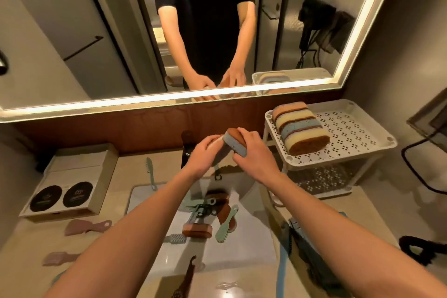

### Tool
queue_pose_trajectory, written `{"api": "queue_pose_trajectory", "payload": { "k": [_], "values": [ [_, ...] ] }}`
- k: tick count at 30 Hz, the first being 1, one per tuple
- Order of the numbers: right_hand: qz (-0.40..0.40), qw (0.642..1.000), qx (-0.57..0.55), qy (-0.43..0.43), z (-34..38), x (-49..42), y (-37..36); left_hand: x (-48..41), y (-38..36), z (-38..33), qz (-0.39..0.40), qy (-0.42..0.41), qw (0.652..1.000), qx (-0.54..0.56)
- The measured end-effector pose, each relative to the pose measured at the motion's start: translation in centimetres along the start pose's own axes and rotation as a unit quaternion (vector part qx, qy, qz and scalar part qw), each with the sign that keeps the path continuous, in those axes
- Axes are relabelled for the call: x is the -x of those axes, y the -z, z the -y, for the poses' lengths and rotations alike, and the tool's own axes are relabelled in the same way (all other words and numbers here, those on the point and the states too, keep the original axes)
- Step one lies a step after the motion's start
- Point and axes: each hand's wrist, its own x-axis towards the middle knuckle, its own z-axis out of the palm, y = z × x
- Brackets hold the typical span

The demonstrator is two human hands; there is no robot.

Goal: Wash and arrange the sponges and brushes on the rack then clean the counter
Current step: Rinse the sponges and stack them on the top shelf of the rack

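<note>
Both hands hold a blue sponge with a brown scouring side (235, 144) above the sink, in front of the black tap. My left hand (205, 155) grips its left end and my right hand (254, 150) curls over its right end. Several sponges (300, 127) stand in a row on the top shelf of the white perforated rack (350, 138) at the right. In the white sink (150, 198) lie a brown sponge (197, 230), a green brush (227, 225) and other small brushes.
A cardboard box (70, 181) with two black round lids sits on the counter at the left. Pink scrapers (84, 226) lie in front of it. A thin green brush (150, 172) lies behind the sink. A blue-handled brush (283, 266) lies right of the sink. A mirror spans the wall.
</note>
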Motion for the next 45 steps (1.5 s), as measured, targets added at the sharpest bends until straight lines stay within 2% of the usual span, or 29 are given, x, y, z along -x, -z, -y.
{"api": "queue_pose_trajectory", "payload": {
  "k": [5, 14, 18, 23, 28, 32, 37, 45],
  "values": [
    [-0.044, 0.998, -0.033, 0.005, 0.7, -0.2, 4.4, 1.1, -0.1, -3.9, 0.005, -0.036, 0.999, -0.022],
    [-0.107, 0.993, -0.017, 0.048, -1.7, 1.5, 11.4, 1.5, -2.7, -9.3, -0.026, -0.141, 0.987, -0.079],
    [-0.140, 0.988, 0.027, 0.059, -3.8, 2.6, 14.4, 1.1, -4.4, -9.9, -0.034, -0.151, 0.982, -0.106],
    [-0.117, 0.992, 0.043, 0.037, -6.5, 3.8, 17.1, 0.4, -7.1, -11.3, -0.053, -0.168, 0.975, -0.133],
    [-0.058, 0.997, -0.050, 0.000, -8.5, 4.6, 18.5, 0.2, -8.9, -12.9, -0.047, -0.199, 0.965, -0.168],
    [-0.016, 0.997, -0.071, -0.017, -9.2, 5.2, 18.8, 0.1, -10.1, -13.9, -0.055, -0.217, 0.958, -0.178],
    [0.007, 0.998, -0.061, -0.010, -9.5, 4.9, 18.3, 0.0, -11.3, -14.1, -0.058, -0.213, 0.954, -0.203],
    [0.053, 0.998, -0.022, -0.002, -10.2, 4.5, 18.0, 0.3, -12.0, -14.3, -0.040, -0.207, 0.961, -0.181]
  ]
}}
